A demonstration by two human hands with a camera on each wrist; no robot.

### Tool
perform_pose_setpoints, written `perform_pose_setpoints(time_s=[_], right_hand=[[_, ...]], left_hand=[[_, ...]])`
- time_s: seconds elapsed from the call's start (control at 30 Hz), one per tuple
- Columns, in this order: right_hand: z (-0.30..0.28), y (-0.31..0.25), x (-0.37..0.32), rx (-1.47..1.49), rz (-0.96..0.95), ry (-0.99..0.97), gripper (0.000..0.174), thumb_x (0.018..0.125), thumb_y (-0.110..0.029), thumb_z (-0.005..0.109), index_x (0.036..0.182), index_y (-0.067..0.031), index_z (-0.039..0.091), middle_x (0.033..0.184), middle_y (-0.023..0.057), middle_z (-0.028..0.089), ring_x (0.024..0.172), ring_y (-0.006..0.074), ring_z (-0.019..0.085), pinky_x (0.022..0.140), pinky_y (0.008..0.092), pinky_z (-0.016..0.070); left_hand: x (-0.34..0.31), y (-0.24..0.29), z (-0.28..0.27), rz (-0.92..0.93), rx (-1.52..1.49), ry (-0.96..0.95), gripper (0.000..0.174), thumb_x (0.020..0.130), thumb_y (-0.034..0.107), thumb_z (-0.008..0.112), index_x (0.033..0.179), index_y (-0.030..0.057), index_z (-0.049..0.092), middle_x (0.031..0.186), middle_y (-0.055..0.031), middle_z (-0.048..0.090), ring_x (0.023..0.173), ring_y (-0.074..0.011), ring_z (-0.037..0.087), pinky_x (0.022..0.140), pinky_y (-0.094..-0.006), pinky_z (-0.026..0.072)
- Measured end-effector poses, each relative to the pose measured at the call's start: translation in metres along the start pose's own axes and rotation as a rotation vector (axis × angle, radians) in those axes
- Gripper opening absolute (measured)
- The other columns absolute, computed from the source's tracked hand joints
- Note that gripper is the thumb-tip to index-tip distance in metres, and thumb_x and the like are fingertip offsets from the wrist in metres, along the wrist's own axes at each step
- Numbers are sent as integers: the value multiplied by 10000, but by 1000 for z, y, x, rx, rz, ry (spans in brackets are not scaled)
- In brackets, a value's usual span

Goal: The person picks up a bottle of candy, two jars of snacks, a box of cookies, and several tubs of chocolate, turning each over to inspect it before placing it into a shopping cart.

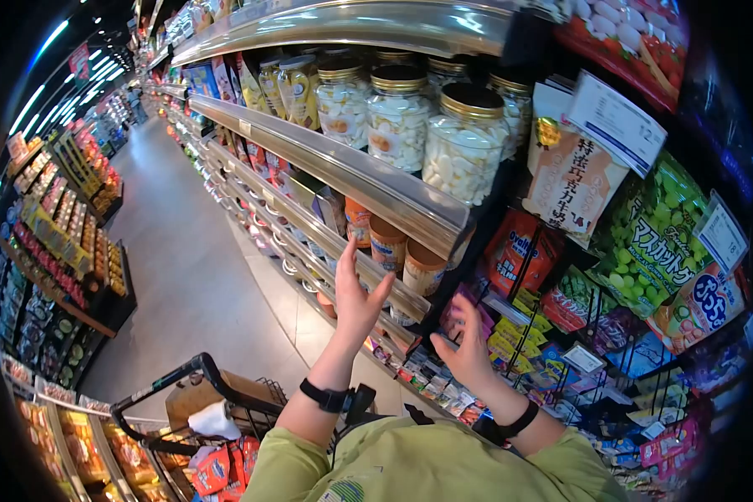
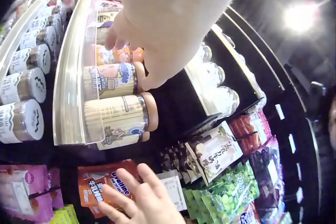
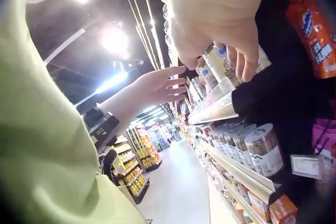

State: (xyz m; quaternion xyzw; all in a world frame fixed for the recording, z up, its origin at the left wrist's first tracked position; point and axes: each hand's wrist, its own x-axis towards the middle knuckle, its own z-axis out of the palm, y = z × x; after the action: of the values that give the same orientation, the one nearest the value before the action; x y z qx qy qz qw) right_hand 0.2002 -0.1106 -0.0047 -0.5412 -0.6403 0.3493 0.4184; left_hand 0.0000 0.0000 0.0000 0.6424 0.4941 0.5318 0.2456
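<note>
Both hands are raised before a shop shelf, with nothing seen in either. The left hand, fingers extended and thumb apart, is by a row of canisters. Two of these, a tan-lidded canister and a second canister of thin sticks, lie close to its fingers in the left wrist view. To its right is the right hand, its fingers loosely bent, in front of hanging snack bags. An orange-red Ovaltine bag hangs just beyond it. In the right wrist view the right hand's fingers overlap the canisters.
Glass jars of white sweets line the shelf above. Green grape candy bags and price tags hang at right. A shopping cart carrying a box and red packs stands at lower left, beside the aisle floor.
</note>
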Motion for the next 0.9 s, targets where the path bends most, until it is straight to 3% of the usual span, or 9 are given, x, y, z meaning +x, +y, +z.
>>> perform_pose_setpoints(time_s=[0.07,0.1,0.2,0.47,0.67,0.77,0.83,0.87,0.9], right_hand=[[-7,-14,12,-110,-93,298,877,734,-174,782,1400,14,244,1325,237,379,1230,380,406,1035,462,340],[34,-28,43,-110,-84,317,877,734,-174,782,1400,14,244,1325,237,379,1230,380,406,1035,462,340],[54,-31,78,-336,-218,608,883,678,-215,823,1344,46,305,1280,261,391,1176,429,411,987,475,367],[76,-32,111,-489,-91,757,891,640,-233,844,1310,55,333,1269,276,406,1217,439,378,1026,475,329],[83,-27,108,-268,-29,768,847,646,-159,843,1312,8,348,1277,214,436,1180,351,463,990,415,385],[95,-13,89,-278,-148,879,855,607,-141,865,1280,14,361,1214,204,475,1116,364,477,956,444,397],[98,-12,70,-257,-265,808,910,588,-116,878,1308,-12,332,1285,193,441,1135,341,486,989,426,389],[93,-17,59,-402,-419,756,887,599,-133,876,1303,-28,346,1291,199,451,1150,344,487,996,440,392],[89,-20,48,-475,-570,706,883,604,-141,875,1304,-26,349,1257,197,480,1147,362,490,987,466,396]], left_hand=[[11,15,24,68,-21,77,900,697,136,802,1417,0,280,1299,-225,457,1243,-378,417,1032,-426,350],[36,-7,-3,75,-26,59,900,697,136,802,1417,0,280,1299,-225,457,1243,-378,417,1032,-426,350],[48,-12,5,151,-11,65,896,682,136,808,1385,-47,284,1277,-241,462,1154,-406,458,979,-441,381],[61,-34,13,115,101,-12,814,608,148,821,1262,-55,380,1118,-213,474,1101,-407,445,934,-451,393],[64,-37,6,166,30,-88,755,593,172,833,1197,-20,424,1122,-199,481,1090,-394,453,931,-460,396],[50,-48,12,86,-180,-52,758,604,192,847,1199,8,416,1179,-185,486,1137,-360,468,979,-448,389],[38,-60,14,352,-436,116,834,580,183,868,1226,30,362,1187,-171,475,1171,-321,473,1020,-419,369],[33,-69,12,506,-357,186,945,546,247,898,1254,58,301,1215,-163,453,1180,-343,474,1045,-481,353],[30,-69,3,493,-346,189,945,546,247,898,1254,58,301,1215,-163,453,1180,-343,474,1045,-481,353]])
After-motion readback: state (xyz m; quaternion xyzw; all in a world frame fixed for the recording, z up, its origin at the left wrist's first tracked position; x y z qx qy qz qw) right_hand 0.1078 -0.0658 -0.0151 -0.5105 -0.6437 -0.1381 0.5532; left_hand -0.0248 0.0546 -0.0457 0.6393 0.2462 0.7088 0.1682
